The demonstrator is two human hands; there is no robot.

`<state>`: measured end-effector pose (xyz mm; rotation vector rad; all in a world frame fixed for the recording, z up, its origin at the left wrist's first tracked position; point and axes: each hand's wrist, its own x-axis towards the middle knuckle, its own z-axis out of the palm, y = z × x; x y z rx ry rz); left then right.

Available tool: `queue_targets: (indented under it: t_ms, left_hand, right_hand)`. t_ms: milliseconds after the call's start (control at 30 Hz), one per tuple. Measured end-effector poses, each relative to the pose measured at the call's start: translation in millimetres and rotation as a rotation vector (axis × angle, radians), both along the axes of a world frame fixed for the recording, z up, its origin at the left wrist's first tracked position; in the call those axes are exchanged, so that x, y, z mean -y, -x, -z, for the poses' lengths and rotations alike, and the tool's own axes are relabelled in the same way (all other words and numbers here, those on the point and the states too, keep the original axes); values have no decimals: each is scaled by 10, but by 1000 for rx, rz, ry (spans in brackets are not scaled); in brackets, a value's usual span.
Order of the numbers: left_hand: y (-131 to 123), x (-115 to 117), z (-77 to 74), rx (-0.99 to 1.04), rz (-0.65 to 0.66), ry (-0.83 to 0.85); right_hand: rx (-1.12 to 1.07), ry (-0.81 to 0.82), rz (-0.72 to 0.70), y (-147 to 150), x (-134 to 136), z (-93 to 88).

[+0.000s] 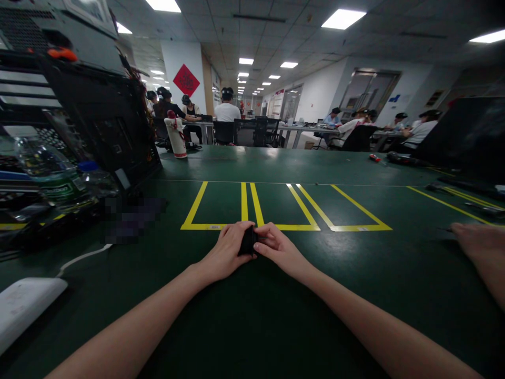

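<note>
Head view: three yellow tape frames point(292, 228) lie in a row on one green table point(244, 316)
Black object point(248, 243): one, small, just on the near side of the middle frame, by its near left corner; much of it is covered, so I cannot tell what it is
Left hand point(228, 243): partly closed, curled over the object with the thumb along its near side
Right hand point(278, 247): half bent, thumb and fingertips drawn together at the object's right edge
Two-handed hold: the step in hand looks like gripping and handling the object; the next move seems to call for a firm left hold, since the right has only an edge
Bottles: two clear bottles point(59, 181) far left of the middle frame, one white bottle point(176, 139) beyond it, leftward
Other person's hand point(475, 242): one, well right of the middle frame; cannot tell its grip
</note>
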<state>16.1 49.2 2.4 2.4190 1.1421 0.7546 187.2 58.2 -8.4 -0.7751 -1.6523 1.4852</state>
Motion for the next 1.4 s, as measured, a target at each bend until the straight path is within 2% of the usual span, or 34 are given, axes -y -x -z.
queue_targets:
  t_ms: [233,467,633,867,1000,1100,1267,1400]
  left_hand:
    - [-12,-31,84,27,-22,-21]
    - [-25,-44,102,29,-37,-61]
    - [-29,-50,111,23,-35,-67]
    - [-5,-8,17,4,-18,-23]
    - [5,13,-31,-2,-5,-18]
    - [4,-1,1,0,-5,-22]
    - [-9,-42,97,29,-22,-59]
    - [-11,-39,80,14,-10,-67]
  right_hand:
    - [76,-17,84,1,-29,23]
    - [5,-5,-41,-24,2,-19]
    - [12,21,35,0,-4,1]
    - [56,17,73,-3,-34,23]
    - [34,27,-11,-17,-12,-19]
    - [-14,25,-48,-21,11,-53]
    - [13,42,9,-14,4,-45]
    - [9,16,30,-6,-33,11]
